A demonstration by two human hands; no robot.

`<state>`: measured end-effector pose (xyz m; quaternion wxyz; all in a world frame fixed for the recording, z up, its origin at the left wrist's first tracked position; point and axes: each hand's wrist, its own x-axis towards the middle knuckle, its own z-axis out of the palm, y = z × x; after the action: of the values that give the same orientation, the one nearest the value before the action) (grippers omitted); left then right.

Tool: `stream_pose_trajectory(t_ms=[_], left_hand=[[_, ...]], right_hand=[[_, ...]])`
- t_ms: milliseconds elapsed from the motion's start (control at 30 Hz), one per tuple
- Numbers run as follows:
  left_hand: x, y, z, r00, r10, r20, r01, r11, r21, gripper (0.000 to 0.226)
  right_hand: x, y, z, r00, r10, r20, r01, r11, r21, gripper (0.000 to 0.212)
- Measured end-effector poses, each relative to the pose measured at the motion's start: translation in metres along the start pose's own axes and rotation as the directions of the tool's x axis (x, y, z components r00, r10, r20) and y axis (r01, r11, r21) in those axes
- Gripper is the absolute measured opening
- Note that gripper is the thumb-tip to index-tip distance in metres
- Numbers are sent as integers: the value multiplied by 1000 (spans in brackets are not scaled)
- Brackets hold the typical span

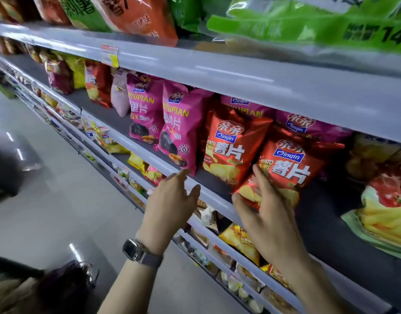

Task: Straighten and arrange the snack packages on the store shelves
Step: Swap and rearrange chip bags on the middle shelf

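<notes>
Two red potato-chip bags stand side by side on the middle shelf (pixel 326 225). My right hand (pixel 263 200) grips the bottom left corner of the nearer red bag (pixel 290 168), which leans to the right. The other red bag (pixel 231 146) stands upright just left of it. My left hand (pixel 172 200) hovers with relaxed fingers at the shelf's front edge, below a pink bag (pixel 179 130), and holds nothing. A second pink bag (pixel 145 109) stands further left. More pink bags (pixel 308 125) sit behind the red ones.
A green-edged bag with fries and tomato (pixel 387 211) lies at the right of the same shelf. The upper shelf holds orange (pixel 145 17) and green bags (pixel 308 21). Lower shelves carry yellow snack packs (pixel 242 241). The aisle floor (pixel 59 200) lies to the left.
</notes>
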<state>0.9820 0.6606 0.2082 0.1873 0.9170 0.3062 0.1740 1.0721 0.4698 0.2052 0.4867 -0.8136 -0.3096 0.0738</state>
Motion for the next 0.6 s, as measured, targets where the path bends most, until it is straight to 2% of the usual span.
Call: stream_pose_trajectory(t_ms=[100,200,300,367,433,533,600], left_hand=[[28,-18,-6,995,5,-96,-15,994,-104,64],[64,-39,-13,986,-26,-167,-14,973,-230,83],[104,-61,-20,992,-81,-97,39,926,-377,96],[124,-69,-27,995,-100,-2,84,848,-523,107],[142,-74,-32,995,-58,85,99,775,-625,100],[164,-83,-32,975,108,194,59,719,-693,70],[178,-91,-25,951,200,235,37,684,-729,59]], right_hand=[[13,-5,18,998,66,5,-66,982,175,97],[29,-5,36,991,123,-56,-106,965,240,107],[46,-10,50,970,221,-96,-181,931,318,113],[57,-14,58,960,252,-118,-202,922,331,113],[68,-16,64,944,285,-166,-219,917,333,113],[82,-19,75,910,333,-246,-237,907,349,112],[89,-21,83,896,334,-294,-235,916,325,116]])
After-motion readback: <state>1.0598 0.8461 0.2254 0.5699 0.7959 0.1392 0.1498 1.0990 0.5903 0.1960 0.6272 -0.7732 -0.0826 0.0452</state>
